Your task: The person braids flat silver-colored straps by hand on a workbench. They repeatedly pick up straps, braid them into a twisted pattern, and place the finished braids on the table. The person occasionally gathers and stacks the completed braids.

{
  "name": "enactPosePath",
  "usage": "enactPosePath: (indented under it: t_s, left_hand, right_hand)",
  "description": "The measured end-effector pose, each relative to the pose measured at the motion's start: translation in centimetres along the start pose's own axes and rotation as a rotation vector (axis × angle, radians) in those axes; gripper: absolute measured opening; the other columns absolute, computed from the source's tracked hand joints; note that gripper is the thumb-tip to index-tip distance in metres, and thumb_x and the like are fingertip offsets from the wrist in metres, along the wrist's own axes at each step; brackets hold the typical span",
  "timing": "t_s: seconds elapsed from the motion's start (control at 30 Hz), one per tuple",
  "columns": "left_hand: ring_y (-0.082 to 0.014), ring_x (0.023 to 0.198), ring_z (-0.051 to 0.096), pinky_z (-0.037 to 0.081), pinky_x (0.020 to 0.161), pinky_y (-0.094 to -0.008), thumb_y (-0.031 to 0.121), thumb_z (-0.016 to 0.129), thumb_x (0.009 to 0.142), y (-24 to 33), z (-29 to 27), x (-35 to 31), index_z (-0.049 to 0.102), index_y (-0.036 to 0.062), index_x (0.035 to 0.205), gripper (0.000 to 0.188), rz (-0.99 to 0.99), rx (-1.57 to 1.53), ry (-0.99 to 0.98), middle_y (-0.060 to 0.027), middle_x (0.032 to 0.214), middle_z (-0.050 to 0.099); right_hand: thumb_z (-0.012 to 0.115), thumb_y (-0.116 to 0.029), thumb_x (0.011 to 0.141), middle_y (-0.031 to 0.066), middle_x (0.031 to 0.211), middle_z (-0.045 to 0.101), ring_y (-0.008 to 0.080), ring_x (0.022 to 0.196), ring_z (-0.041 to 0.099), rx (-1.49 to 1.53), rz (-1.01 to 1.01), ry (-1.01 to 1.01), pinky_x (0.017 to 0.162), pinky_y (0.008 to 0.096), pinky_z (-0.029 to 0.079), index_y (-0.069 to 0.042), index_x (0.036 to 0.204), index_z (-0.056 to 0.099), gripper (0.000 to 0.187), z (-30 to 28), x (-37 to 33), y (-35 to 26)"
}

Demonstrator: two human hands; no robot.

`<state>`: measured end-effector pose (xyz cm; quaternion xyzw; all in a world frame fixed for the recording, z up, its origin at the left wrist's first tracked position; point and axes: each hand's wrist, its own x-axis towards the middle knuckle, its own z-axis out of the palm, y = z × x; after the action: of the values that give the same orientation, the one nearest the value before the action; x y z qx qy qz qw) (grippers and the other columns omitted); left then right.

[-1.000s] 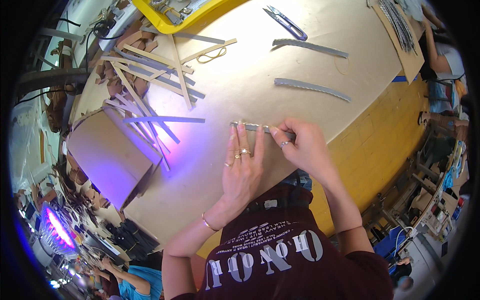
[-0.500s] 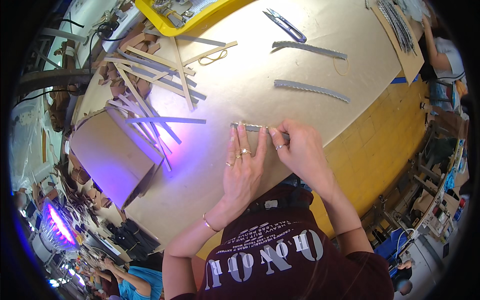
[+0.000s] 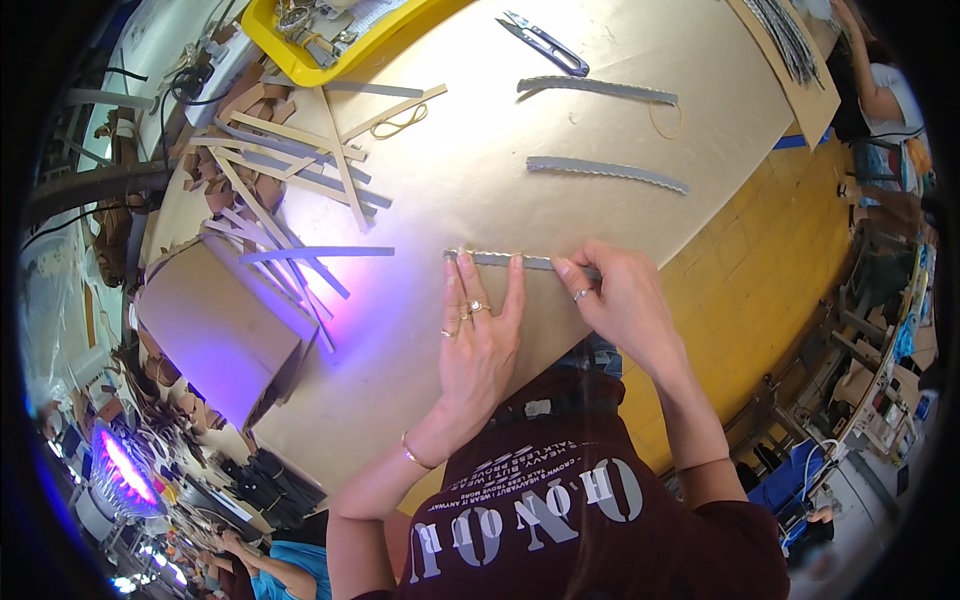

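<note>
A narrow grey strip [image 3: 490, 257] with a wavy light edge lies on the table near its front edge. My left hand [image 3: 478, 335], with rings and a bracelet, presses the strip down with stretched, spread fingertips. My right hand [image 3: 628, 300] pinches the strip's right part between thumb and fingers, and its right end is partly hidden there. Beyond my hands lie two similar wavy-edged grey strips, an upper strip [image 3: 600, 90] and a lower strip [image 3: 608, 174]. Dark thread snips [image 3: 543, 43] rest past the upper one.
Loose grey and beige strips [image 3: 318, 253] are scattered at the left, beside a curved brown board [image 3: 225, 325]. A yellow tray [image 3: 317, 72] with small items stands at the far left. A bundle of strips [image 3: 785, 45] lies on cardboard at the far right. A purple-lit lamp [image 3: 128, 465] glows at lower left.
My right hand has slid rightward along the strip, away from my left hand, so more of the strip shows between them. The view has shifted slightly.
</note>
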<state>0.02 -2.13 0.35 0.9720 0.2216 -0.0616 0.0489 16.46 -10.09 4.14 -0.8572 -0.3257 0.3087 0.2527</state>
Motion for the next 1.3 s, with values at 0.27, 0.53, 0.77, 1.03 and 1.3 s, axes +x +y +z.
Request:
enactPosePath:
  t_s: [0.27, 0.53, 0.77, 1.03, 1.3]
  left_hand:
    - [-0.0524, 0.138, 0.034, 0.024, 0.116, -0.0537, 0.003, 0.045, 0.09, -0.1, 0.2, 0.0, 0.036, 0.0262, 0.152, 0.067, 0.025, -0.025, 0.011, -0.0417, 0.146, 0.031]
    - [-0.0518, 0.14, 0.03, 0.022, 0.116, -0.057, 0.002, 0.045, 0.09, 1.0, -0.7, 0.3, 0.037, 0.0266, 0.151, 0.066, -0.026, 0.024, -0.011, -0.0391, 0.149, 0.029]
    - [-0.0334, 0.147, 0.028, 0.025, 0.117, -0.0502, 0.009, 0.051, 0.09, 0.5, -0.5, 0.8, 0.036, 0.0122, 0.151, 0.062, 0.07, -0.188, -0.108, -0.0198, 0.158, 0.028]
    - [-0.0408, 0.144, 0.03, 0.028, 0.116, -0.0509, 0.003, 0.054, 0.087, 0.6, -0.5, 1.1, 0.039, 0.0132, 0.149, 0.065, 0.073, -0.277, -0.067, -0.0265, 0.156, 0.027]
    - [-0.05, 0.141, 0.031, 0.029, 0.114, -0.0549, 0.003, 0.054, 0.087, 1.9, -0.9, 1.4, 0.04, 0.0222, 0.149, 0.066, 0.069, -0.202, -0.057, -0.0381, 0.151, 0.025]
  right_hand:
    - [0.064, -0.023, 0.092, 0.0179, 0.067, 0.063, 0.0379, 0.064, 0.063, -0.062, -0.026, 0.03, 0.06, 0.0471, 0.048, -0.001, 0.081, 0.064, 0.024, 0.5, -0.3, 0.0]
    - [0.064, -0.025, 0.092, 0.0183, 0.064, 0.063, 0.0385, 0.064, 0.063, -0.086, 0.001, 0.005, 0.06, 0.0465, 0.048, 0.0, 0.08, 0.064, 0.027, 0.1, -0.2, 0.0]
    - [0.065, -0.026, 0.092, 0.0185, 0.064, 0.062, 0.0386, 0.062, 0.062, -0.025, 0.042, 0.038, 0.059, 0.0459, 0.047, -0.001, 0.079, 0.066, 0.029, -1.5, -0.9, 1.5]
    - [0.068, -0.024, 0.092, 0.0171, 0.064, 0.062, 0.0312, 0.056, 0.06, -0.067, -0.01, 0.108, 0.055, 0.0389, 0.046, 0.0, 0.086, 0.068, 0.024, -0.7, -1.0, 2.1]
    - [0.069, -0.024, 0.091, 0.0148, 0.063, 0.062, 0.0319, 0.058, 0.063, -0.106, -0.008, 0.134, 0.055, 0.039, 0.047, -0.001, 0.085, 0.066, 0.024, 0.1, -1.1, 2.6]
